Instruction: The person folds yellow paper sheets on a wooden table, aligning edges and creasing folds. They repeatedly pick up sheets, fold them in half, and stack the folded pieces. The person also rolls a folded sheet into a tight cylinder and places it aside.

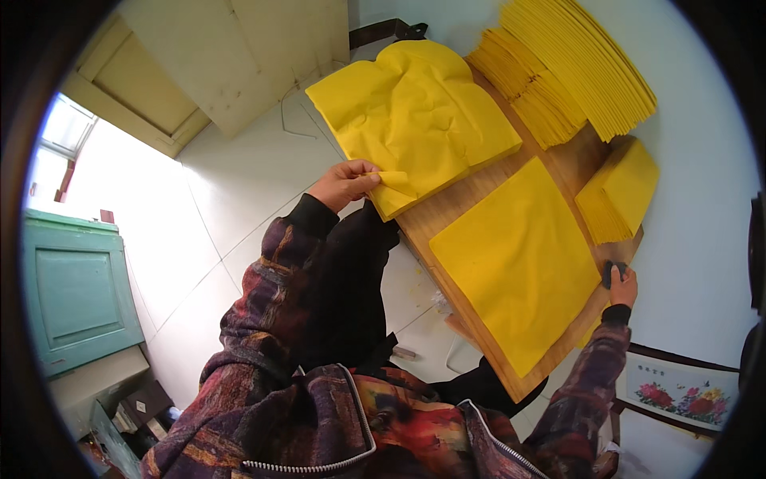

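my left hand (345, 182) is closed in a pinch on the near corner of a rumpled stack of bright yellow paper sheets (415, 120), thumb on top and fingers curled under the edge, where a small fold of paper sticks out. that stack lies at the far left end of a bare wooden board (479, 195) and hangs a little over its edge. my right hand (621, 286) is curled shut around a small dark block (611, 272), pressed down at the right edge of a flat square yellow paper sheet (519, 259) that lies smooth in the middle of the board. just beyond that hand sits a neat thick pile of yellow paper squares (622, 191), its layered edge facing me. further off, a fanned row of yellow paper sheets (578, 68) spreads along the far side of the board. a teal wooden cabinet (76, 291) stands on the pale tiled floor (239, 191) to my left, and a framed flower picture (678, 391) leans low at my right.
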Tool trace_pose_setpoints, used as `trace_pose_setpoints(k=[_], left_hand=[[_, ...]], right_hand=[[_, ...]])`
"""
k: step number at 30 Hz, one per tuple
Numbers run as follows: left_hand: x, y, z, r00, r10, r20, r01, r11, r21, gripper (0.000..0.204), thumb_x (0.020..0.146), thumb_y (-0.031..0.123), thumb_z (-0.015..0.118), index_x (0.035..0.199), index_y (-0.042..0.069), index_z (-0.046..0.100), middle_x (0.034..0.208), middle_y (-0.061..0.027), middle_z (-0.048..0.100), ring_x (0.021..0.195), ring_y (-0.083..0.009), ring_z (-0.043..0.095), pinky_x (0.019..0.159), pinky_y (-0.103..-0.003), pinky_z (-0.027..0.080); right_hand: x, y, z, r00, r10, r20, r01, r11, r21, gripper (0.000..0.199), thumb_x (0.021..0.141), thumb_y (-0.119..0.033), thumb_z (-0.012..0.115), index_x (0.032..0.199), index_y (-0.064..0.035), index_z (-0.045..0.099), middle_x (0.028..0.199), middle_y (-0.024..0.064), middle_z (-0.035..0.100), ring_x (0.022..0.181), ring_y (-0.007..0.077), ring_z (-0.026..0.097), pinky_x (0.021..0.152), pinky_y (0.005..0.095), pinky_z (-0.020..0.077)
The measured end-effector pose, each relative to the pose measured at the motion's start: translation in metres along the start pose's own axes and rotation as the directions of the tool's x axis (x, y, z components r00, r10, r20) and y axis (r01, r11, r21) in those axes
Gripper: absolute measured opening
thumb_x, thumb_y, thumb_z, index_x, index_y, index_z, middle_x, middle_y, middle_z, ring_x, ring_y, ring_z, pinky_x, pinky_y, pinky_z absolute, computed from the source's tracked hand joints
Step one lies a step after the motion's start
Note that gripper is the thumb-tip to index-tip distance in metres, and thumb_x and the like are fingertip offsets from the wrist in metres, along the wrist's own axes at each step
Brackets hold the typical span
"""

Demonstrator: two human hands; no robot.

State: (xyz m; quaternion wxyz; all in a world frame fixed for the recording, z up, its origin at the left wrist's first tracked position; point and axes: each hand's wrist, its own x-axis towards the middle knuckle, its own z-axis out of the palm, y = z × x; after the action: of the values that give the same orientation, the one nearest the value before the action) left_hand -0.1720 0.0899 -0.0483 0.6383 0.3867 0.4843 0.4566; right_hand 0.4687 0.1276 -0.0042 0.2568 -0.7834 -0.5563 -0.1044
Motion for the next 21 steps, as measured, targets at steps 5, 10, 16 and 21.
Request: trace_pose_setpoints(k=[5,10,16,21], left_hand=[[0.003,0.000,0.001,0.999,-0.008,0.038,0.010,0.999,-0.045,0.012,0.087,0.018,0.065,0.094,0.008,0.064,0.079,0.0044,0.058,0.067,-0.0058,0.052,0.060,-0.020,0.041],[0.004,-0.001,0.000,0.993,0.030,0.114,-0.018,0.995,-0.101,0.015,0.089,0.022,0.064,0.096,0.009,0.064,0.081,0.0046,0.059,0.068,-0.0051,0.051,0.062,-0.019,0.040],[0.007,-0.004,0.003,0.998,0.034,0.047,-0.027,0.991,-0.131,0.016,0.086,0.013,0.066,0.097,0.002,0.063,0.083,-0.0020,0.063,0.069,-0.0098,0.059,0.062,-0.023,0.049],[0.011,-0.011,-0.002,0.993,0.022,0.116,-0.005,0.989,-0.148,0.019,0.088,0.015,0.065,0.102,0.003,0.063,0.090,0.0000,0.063,0.081,-0.0089,0.058,0.075,-0.023,0.047]], right_hand=[[-0.073,-0.189,-0.015,0.848,-0.504,0.165,0.335,0.750,0.571,0.005,0.083,-0.005,0.055,0.085,-0.0030,0.059,0.077,0.0051,0.056,0.073,0.0149,0.052,0.066,0.0287,0.0434],[-0.172,-0.361,0.004,0.436,-0.896,0.083,0.670,0.385,0.635,0.028,0.075,-0.002,0.066,0.102,-0.0048,0.062,0.098,0.0123,0.057,0.090,0.0315,0.056,0.077,0.0384,0.0476],[-0.183,-0.403,0.022,0.352,-0.936,-0.020,0.867,0.317,0.385,0.025,0.076,-0.005,0.065,0.101,-0.0067,0.065,0.089,0.0065,0.054,0.085,0.0254,0.053,0.073,0.0348,0.0477],[-0.173,-0.399,0.026,0.316,-0.948,-0.031,0.840,0.265,0.474,0.017,0.078,-0.007,0.062,0.095,-0.0070,0.066,0.089,0.0054,0.056,0.086,0.0248,0.055,0.072,0.0345,0.0472]])
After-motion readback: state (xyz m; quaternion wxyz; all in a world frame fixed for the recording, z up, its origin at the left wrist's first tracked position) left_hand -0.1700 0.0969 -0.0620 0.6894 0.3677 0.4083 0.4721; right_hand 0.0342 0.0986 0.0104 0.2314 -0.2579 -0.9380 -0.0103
